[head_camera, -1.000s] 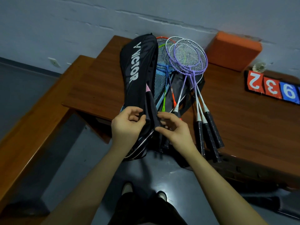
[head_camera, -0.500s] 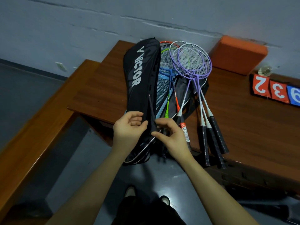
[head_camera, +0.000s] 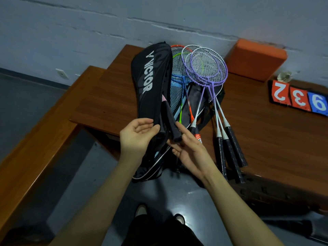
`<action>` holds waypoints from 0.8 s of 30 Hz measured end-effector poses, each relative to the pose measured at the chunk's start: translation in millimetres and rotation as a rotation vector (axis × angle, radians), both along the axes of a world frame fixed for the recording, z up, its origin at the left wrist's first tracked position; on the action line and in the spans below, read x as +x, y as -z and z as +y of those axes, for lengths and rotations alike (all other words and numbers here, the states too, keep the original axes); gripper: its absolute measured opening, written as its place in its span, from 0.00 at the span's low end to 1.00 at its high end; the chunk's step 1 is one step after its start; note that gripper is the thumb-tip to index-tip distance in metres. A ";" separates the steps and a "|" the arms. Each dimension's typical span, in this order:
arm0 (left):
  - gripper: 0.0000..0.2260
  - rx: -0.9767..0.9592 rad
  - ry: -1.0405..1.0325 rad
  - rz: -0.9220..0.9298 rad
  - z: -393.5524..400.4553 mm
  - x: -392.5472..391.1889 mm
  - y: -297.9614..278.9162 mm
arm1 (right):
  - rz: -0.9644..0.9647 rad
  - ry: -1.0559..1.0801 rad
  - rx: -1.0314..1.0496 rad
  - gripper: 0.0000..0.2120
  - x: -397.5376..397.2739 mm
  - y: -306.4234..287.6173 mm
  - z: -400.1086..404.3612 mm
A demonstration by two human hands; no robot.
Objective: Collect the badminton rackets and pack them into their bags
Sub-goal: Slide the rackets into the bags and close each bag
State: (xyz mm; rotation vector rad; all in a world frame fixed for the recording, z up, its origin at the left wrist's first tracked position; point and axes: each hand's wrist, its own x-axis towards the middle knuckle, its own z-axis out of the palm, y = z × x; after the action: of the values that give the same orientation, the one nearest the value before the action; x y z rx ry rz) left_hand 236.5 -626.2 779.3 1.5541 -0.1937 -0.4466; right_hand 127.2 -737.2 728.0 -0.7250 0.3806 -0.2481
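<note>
black bag (head_camera: 150, 82) lies on the table (head_camera: 106, 96), left hand (head_camera: 137, 137) gripping its mouth; right hand (head_camera: 190, 148) loose beside a protruding handle (head_camera: 171, 121). if the mouth sags, that handle could snag or slide out.

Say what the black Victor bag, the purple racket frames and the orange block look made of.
Victor bag: soft matte woven fabric, probably nylon; it creases and sags.
Purple racket frames: thin painted metal by the look, slightly glossy.
Orange block: possibly foam or padded vinyl; matte with rounded edges.
</note>
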 end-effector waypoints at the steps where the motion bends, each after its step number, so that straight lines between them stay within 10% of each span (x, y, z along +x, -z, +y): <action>1: 0.09 -0.002 0.000 -0.003 -0.9 -0.4 -1.4 | -0.008 -0.007 0.006 0.36 0.5 1.4 -1.7; 13: 0.07 0.082 0.000 -0.136 -6.4 -4.7 -8.4 | 0.097 -0.040 0.015 0.38 17.9 -8.5 -1.9; 24: 0.08 0.026 -0.063 0.050 -2.4 7.2 -16.3 | 0.194 0.043 -0.130 0.15 26.5 -24.8 4.8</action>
State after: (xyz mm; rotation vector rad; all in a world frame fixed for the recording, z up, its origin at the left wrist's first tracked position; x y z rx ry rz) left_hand 243.8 -628.5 795.6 1.5681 -0.1003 -0.4388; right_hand 153.7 -732.4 752.8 -0.8726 0.5691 -0.2451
